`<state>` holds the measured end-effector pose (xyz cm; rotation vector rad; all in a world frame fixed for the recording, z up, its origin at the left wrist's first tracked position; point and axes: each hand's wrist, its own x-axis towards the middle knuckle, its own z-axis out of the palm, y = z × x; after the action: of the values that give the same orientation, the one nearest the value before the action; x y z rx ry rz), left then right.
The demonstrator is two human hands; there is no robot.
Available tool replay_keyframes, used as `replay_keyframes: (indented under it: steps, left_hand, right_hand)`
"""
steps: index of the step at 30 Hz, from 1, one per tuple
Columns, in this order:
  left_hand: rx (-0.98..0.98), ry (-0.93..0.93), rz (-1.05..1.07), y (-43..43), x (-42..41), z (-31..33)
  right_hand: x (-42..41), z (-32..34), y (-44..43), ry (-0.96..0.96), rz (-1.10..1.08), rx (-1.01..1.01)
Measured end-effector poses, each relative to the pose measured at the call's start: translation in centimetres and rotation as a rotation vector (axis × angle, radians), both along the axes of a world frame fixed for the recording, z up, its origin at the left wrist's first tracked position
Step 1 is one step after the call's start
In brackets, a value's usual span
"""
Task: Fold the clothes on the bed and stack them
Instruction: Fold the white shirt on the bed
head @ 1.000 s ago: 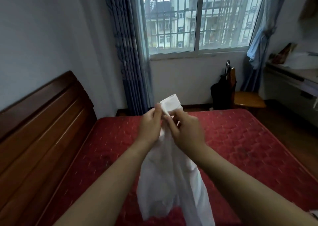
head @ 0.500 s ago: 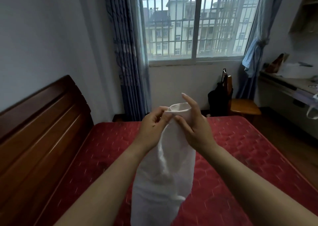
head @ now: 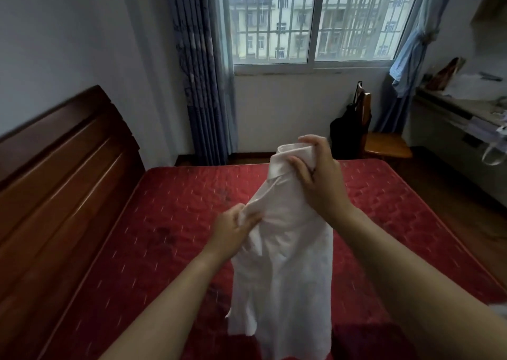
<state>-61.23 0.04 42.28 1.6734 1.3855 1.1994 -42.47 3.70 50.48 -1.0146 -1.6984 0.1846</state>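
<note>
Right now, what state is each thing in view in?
Shirt, unfolded, held up, hanging over the bed.
Right hand, grips the shirt's top end.
Left hand, grips the shirt's side lower down.
Bed, bare red mattress, no folded stack in view.
Patterned curtain, hanging loose.
Pale curtain, tied back.
Chair, upright, a black bag on its back.

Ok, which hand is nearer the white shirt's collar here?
Right. The right hand grips the white shirt right at its collar; the left hand pinches the fabric lower down, to the collar's left.
</note>
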Motion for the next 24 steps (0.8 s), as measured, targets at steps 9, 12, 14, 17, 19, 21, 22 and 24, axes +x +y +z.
replay_keyframes:
  steps: [9,12,14,17,19,21,22,24]
  left_hand:
    - [-0.095,-0.116,-0.104,-2.7,5.2,-5.4]
    - [-0.19,-0.097,-0.107,-3.5,8.2,-7.3]
    - [-0.223,-0.009,-0.061,-4.1,9.9,-8.7]
    - [-0.194,-0.061,-0.017,-5.4,11.2,-9.5]
    - [-0.094,-0.06,0.094,-6.4,10.9,-9.4]
    - [0.005,-0.024,0.205,-7.6,9.9,-9.0]
    - [0.039,0.003,0.239,-8.4,9.2,-8.7]
    - [0.064,0.05,0.284,-9.8,8.0,-8.3]
  right_hand:
    - [5.5,0.6,-1.9,0.002,-0.116,-0.027]
    - [8.1,1.2,-2.4,0.035,-0.152,0.018]
    - [10.5,1.5,-2.8,0.059,-0.181,0.037]
    - [14.2,0.7,-3.4,0.056,-0.217,0.009]
    - [16.2,-0.7,-3.6,0.082,-0.216,-0.022]
    - [17.1,-2.2,-4.1,0.068,-0.204,-0.067]
    - [17.1,-2.8,-4.4,0.061,-0.197,-0.087]
    - [16.4,-3.7,-5.1,0.062,-0.183,-0.111]
